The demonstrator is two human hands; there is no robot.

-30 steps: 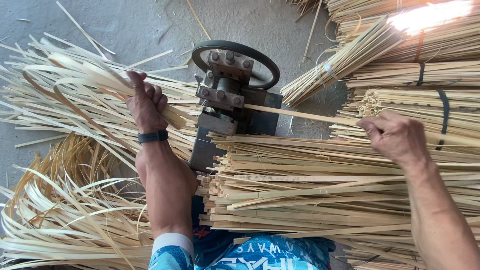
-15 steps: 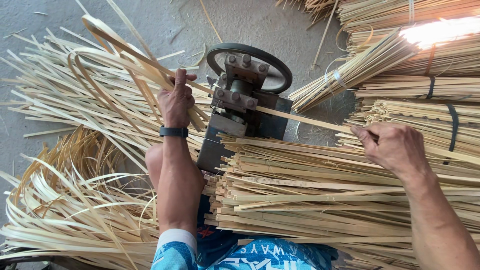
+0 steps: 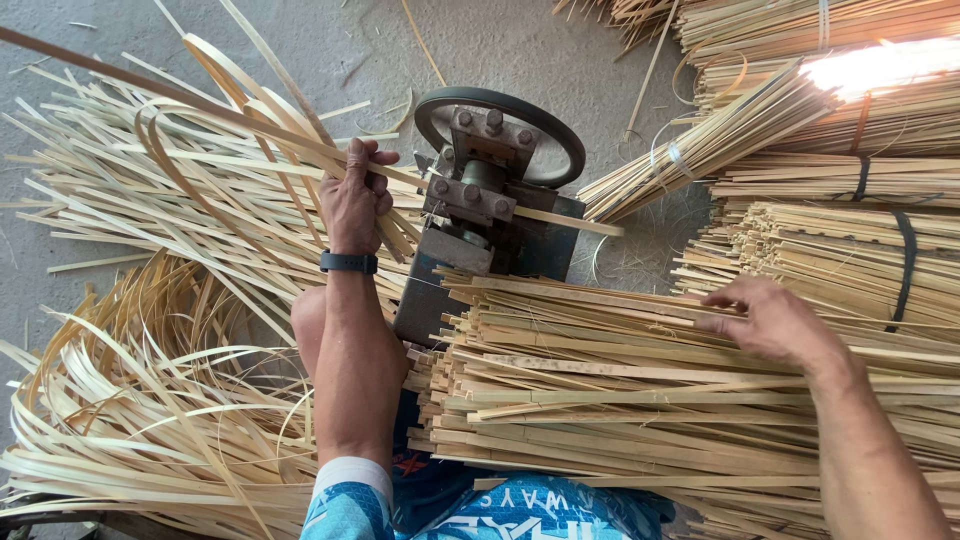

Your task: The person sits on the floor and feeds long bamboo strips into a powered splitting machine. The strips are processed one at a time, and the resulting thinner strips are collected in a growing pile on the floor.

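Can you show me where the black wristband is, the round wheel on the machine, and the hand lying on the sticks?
black wristband [image 3: 349, 262], head view, middle of the band.
round wheel [image 3: 545, 118], head view, right part of its dark rim.
right hand [image 3: 770, 322], head view, back of the hand.

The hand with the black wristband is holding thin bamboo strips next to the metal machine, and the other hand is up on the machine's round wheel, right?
Not quite. In the head view the right hand rests on the stack of flat pale bamboo slats, not on the wheel. The left hand with the black wristband does grip thin bamboo strips beside the grey metal machine.
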